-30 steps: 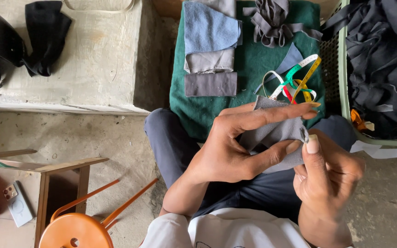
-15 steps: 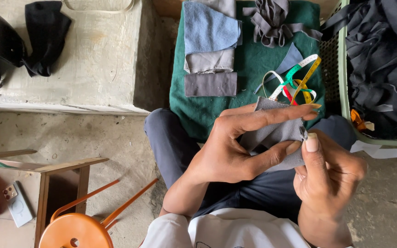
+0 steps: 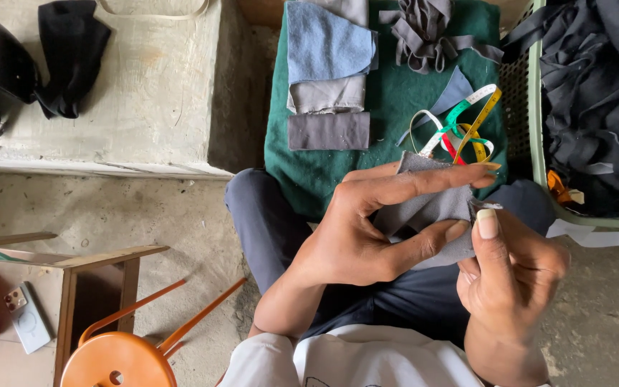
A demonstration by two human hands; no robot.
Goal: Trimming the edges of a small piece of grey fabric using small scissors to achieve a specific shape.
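You hold the small grey fabric piece (image 3: 428,211) raised over your lap, your left hand (image 3: 367,236) pinching it flat between thumb and spread fingers while your right hand (image 3: 514,269) nips its 3 o'clock edge, keeping it taut, the coloured measuring tape (image 3: 467,125) on the green cloth (image 3: 395,107) at 12 o'clock.

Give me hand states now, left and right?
Left hand: shut on the grey cloth.
Right hand: pinching the cloth's edge, fingers closed.
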